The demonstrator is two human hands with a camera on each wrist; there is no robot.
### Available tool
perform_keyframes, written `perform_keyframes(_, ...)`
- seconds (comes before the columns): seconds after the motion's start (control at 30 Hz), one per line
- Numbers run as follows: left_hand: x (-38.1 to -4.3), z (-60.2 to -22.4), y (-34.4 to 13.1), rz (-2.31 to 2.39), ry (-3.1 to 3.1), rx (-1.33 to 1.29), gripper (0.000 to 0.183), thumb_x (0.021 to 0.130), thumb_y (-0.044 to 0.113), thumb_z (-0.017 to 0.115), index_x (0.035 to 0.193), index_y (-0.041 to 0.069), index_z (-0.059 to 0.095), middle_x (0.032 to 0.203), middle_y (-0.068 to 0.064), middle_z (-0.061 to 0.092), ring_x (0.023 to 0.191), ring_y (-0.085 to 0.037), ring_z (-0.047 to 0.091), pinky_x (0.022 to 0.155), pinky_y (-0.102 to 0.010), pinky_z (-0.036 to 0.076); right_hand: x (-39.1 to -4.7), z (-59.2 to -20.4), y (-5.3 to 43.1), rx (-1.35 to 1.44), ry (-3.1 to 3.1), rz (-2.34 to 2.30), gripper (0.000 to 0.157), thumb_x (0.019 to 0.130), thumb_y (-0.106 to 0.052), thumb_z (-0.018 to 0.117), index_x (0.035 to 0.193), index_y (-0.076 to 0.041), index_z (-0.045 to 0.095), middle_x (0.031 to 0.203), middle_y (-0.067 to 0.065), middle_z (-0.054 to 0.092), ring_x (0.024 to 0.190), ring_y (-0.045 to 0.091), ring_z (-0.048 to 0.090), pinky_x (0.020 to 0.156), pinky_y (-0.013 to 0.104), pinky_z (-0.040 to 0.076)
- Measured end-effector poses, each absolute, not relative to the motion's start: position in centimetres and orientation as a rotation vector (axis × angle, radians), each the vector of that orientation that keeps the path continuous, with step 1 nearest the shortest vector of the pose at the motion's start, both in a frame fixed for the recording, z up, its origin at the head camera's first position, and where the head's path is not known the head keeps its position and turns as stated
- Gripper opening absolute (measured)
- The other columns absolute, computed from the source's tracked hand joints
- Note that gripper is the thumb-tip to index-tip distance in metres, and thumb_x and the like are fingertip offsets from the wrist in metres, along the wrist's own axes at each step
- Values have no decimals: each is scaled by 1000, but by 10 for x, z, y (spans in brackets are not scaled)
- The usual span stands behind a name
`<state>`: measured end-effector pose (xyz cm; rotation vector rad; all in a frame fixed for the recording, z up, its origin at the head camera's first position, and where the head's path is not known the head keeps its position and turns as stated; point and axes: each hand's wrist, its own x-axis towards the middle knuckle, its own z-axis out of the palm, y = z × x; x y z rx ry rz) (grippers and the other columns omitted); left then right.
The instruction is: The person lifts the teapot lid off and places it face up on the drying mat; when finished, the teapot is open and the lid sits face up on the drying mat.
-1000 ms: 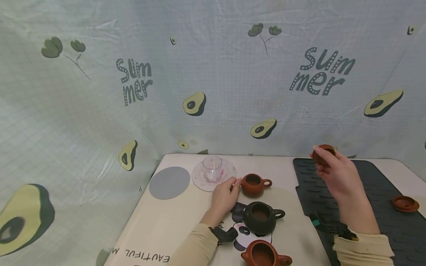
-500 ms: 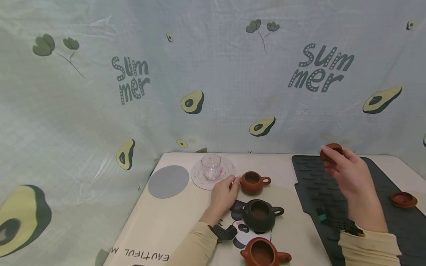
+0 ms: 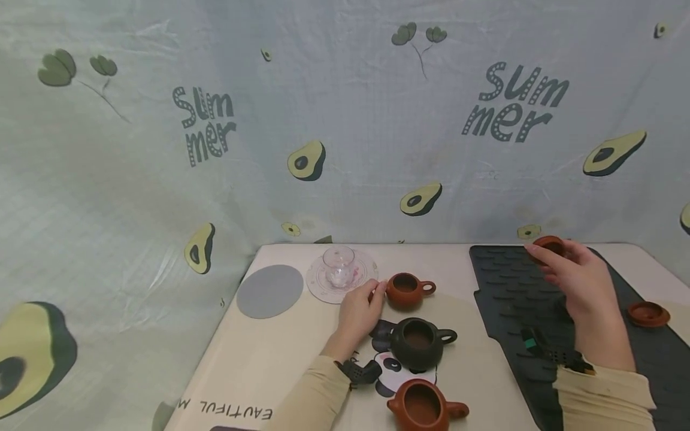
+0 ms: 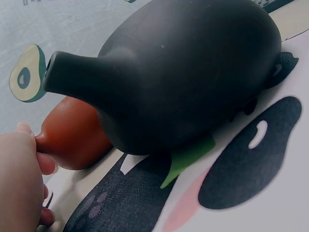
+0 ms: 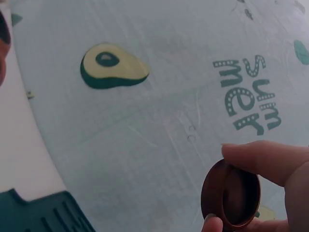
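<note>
My left hand pinches the spout tip of the far red-brown clay teapot, which stands lidless on the table. In the left wrist view, thumb and fingers meet round that spout, while the dark teapot covers part of the pot. Above the back of the dark mat, my right hand holds a small red-brown teapot lid by its edge, hollow underside showing. Nearer me stand the dark teapot and another red-brown teapot, both lidless, handles pointing right.
A clear glass cup stands on a patterned round coaster, beside a grey round mat. Another red-brown lid lies on the dark ridged mat at right. A printed curtain hangs behind the table.
My right hand has moved to the right with the lid over the dark mat. My left hand keeps its hold on the far teapot's spout. The head view has shifted slightly.
</note>
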<state>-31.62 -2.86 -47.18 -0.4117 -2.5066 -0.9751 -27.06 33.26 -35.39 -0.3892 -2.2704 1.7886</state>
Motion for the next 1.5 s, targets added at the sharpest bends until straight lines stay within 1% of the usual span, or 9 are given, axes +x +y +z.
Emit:
perform_keyframes(0.07,-317,-471,-29,-980,-2505,-407,32,107,35,53,80,19,60,62,8,47,60,-14,47,56,-29,34,-273,-355,332,-418,-2384,1628,90,94,-51,69,159,-2,28,137,14,48,90,14,56,71,25,47)
perform_keyframes(0.13,-317,-470,-30,-987,-2504,-405,31,107,35,54,81,19,61,62,8,47,60,-14,48,56,-30,34,-274,-356,333,-408,-2480,1499,93,95,-53,67,158,3,26,146,27,40,102,28,55,77,36,48)
perform_keyframes(0.23,-318,-469,-30,-989,-2508,-400,30,107,35,54,81,19,62,63,8,48,61,-14,48,57,-30,35,-274,-358,334,-325,-2639,1340,93,96,-53,66,151,11,28,141,37,39,112,47,48,81,54,47)
perform_keyframes(0.3,-318,-470,-30,-993,-2509,-399,31,107,35,54,81,19,62,62,8,48,60,-14,47,56,-30,34,-274,-359,336,-258,-2750,1245,93,96,-54,66,147,14,30,135,40,41,114,54,46,83,62,44)
perform_keyframes(0.33,-319,-470,-30,-994,-2511,-398,31,107,35,54,82,20,62,62,8,48,60,-14,47,56,-29,34,-274,-360,336,-226,-2804,1193,92,96,-54,66,145,15,31,133,40,43,113,54,47,83,63,45)
perform_keyframes(0.53,-319,-471,-30,-1009,-2513,-400,32,107,37,53,82,20,63,62,8,48,60,-13,48,56,-29,34,-276,-364,337,-120,-2999,971,87,93,-53,69,134,18,41,123,40,51,106,55,51,80,63,47)
perform_keyframes(0.73,-317,-471,-30,-1020,-2526,-394,31,107,37,53,82,21,63,63,9,49,61,-13,48,57,-29,34,-279,-372,337,-56,-3083,865,81,91,-49,73,128,18,46,114,37,56,100,52,56,75,59,48)
perform_keyframes(1.17,-316,-473,-30,-1024,-2538,-392,32,107,38,53,81,21,62,63,9,48,61,-12,47,56,-28,33,-292,-400,335,-36,-3164,846,76,88,-42,77,124,19,47,109,34,57,95,48,58,77,58,49)
perform_keyframes(1.5,-315,-472,-32,-1025,-2540,-400,33,107,39,52,81,20,60,62,9,47,58,-11,45,54,-27,32,-293,-405,332,-48,-3179,845,76,86,-42,78,123,19,49,108,34,58,95,48,58,77,58,49)
